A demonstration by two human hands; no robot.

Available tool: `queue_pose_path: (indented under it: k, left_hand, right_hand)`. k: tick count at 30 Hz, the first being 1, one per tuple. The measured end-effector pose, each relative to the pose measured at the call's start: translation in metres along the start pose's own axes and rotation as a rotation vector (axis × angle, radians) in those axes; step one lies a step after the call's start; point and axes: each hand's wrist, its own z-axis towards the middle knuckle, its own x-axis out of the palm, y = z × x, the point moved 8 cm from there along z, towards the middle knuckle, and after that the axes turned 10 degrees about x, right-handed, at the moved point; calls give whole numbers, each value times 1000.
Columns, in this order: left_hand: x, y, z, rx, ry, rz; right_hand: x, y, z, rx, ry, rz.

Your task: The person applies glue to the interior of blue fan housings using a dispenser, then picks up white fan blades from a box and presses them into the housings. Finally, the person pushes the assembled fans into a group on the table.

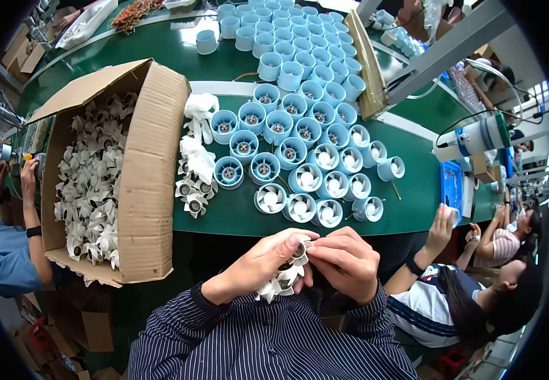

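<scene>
Right of the open brown cardboard carton (149,171), the left hand (256,265) grasps several white plastic fan wheels (276,290), the right hand (350,258) pinching the top one, short of the green tabletop (230,216)'s near edge. Beyond, a green strip separates loose white wheels (194,205) beside the carton from light-blue cylindrical plastic cups (290,80) crowding farther reach.

A short row of white fan impellers (280,284) is being held clear of any surface at 6 o'clock in the view. The row is slanting, its far end pointing toward 1 o'clock and its near end toward 7 o'clock. The end impeller (299,250) at 1 o'clock is showing a dark, round hub opening and is facing upward. Pale curved blades are projecting along the row. Pieces are overlapping, partly hidden; the count is remaining indeterminable.
</scene>
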Motion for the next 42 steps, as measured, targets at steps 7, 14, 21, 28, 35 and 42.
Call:
queue_pose_path:
  k: [7, 14, 21, 28, 35, 42]
  left_hand:
    - [-33, -21, -9, 36, -132, 16]
    - [-66, -27, -27, 125, -393, -36]
    - [-73, -26, -48, 103, -419, -184]
    - [-83, -46, -60, 227, -436, 272]
    - [-80, -60, -68, 217, -437, 381]
    - [-81, -63, -67, 276, -446, 408]
  right_hand:
    - [-20, 0, 38, -24, -152, -87]
    - [24, -41, 123, 244, 60, -79]
    - [76, -49, 140, 101, 216, -211]
    - [90, -44, 146, 106, 217, -253]
    - [95, -43, 144, 115, 274, -320]
    - [101, -35, 143, 50, 236, -377]
